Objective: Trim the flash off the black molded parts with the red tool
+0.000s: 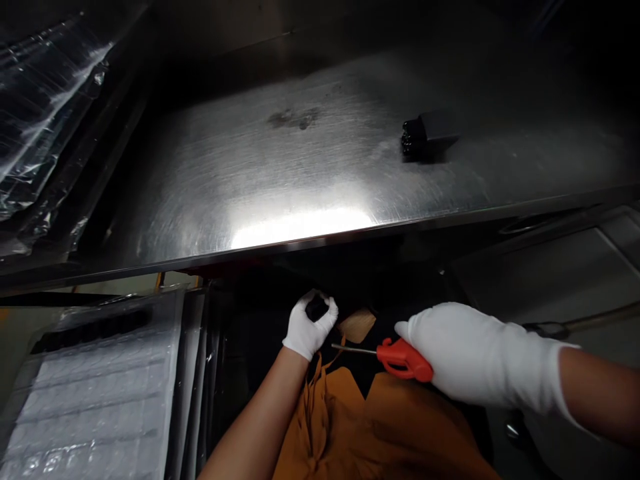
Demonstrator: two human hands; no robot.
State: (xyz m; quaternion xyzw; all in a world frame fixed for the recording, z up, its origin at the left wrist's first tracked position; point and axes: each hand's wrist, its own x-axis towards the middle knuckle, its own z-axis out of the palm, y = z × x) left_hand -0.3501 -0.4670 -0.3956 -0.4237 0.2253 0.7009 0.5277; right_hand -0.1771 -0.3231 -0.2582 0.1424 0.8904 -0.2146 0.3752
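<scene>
Both of my hands wear white gloves and are held low, in front of the table edge. My left hand (311,325) is closed, thumb and fingertips meeting in a ring; something dark may be in the pinch, but it blends into the black behind. My right hand (465,350) is wrapped round a red-handled tool (407,360). Its thin metal shaft points left towards my left hand, with the tip apart from the glove. Between the hands, a tan leaf-shaped piece (358,325) shows above the brown apron (400,427).
A metal table (210,173) spans the view. A small black block-like bundle (423,138) lies on its right part. Plastic-wrapped packs (45,113) are stacked at the left, and more wrapped trays (100,393) stand below. A grey panel (555,267) is at right.
</scene>
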